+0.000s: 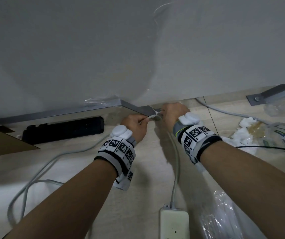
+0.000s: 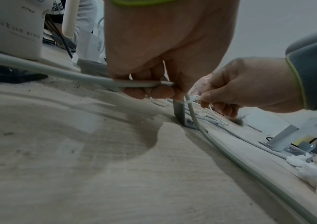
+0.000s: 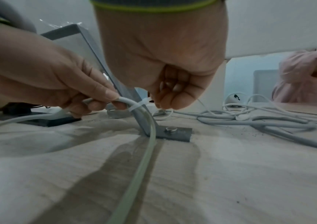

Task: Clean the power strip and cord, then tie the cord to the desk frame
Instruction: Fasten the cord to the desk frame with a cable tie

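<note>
The white power strip (image 1: 173,223) lies on the floor at the bottom of the head view. Its grey cord (image 1: 176,163) runs up to the grey metal desk frame leg (image 3: 142,121). My left hand (image 1: 139,120) grips the cord (image 2: 77,76) and holds its bend against the leg. A white zip tie (image 3: 136,106) wraps round cord and leg. My right hand (image 3: 165,103) pinches the tie's tail just right of the leg, also seen as the right hand (image 2: 205,100) in the left wrist view. The leg's foot (image 3: 180,134) is bolted to the floor.
A black power strip (image 1: 64,130) lies left along the frame rail, with cardboard (image 1: 3,142) beside it. Crumpled tissues (image 1: 243,128), a tape roll (image 1: 283,135) and a clear plastic bag (image 1: 224,218) are at right. Tangled white cables (image 3: 249,118) lie behind the leg. Dust grit covers the floor.
</note>
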Demonstrator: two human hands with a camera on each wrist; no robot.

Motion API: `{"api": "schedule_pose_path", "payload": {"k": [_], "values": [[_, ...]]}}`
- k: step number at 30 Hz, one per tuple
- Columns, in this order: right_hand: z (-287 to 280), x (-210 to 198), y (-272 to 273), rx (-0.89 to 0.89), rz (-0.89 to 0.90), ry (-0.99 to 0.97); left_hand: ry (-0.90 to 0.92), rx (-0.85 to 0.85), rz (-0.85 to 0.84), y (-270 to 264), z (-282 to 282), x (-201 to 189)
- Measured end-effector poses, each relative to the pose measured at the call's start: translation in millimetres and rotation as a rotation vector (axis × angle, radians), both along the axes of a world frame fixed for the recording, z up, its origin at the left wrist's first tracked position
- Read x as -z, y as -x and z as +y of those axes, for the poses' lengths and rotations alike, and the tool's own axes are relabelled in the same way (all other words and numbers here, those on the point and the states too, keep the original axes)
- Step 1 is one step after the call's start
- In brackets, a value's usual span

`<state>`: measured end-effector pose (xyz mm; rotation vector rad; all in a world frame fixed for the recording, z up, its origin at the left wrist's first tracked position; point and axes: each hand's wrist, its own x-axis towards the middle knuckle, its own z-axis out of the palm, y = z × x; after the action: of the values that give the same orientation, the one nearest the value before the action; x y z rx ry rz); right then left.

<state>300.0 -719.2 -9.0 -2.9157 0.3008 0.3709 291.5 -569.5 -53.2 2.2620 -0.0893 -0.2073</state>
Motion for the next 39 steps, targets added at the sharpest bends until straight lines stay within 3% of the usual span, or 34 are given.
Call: {"api": "schedule_pose_path", "payload": {"k": [16, 28, 39], "values": [[26.8, 7.0, 35.7, -0.072, 0.127, -0.032, -0.049, 0.006, 0.06, 3.5, -3.6, -13.3], [-3.9, 0.9, 1.8, -0.085, 0.057, 0.082, -0.11, 0.044, 0.023, 1.0, -1.1, -15.8], [20.6, 21.4, 29.3, -0.015, 0.091, 0.124, -0.087, 0.049, 0.045, 4.0, -1.0, -14.5]]}}
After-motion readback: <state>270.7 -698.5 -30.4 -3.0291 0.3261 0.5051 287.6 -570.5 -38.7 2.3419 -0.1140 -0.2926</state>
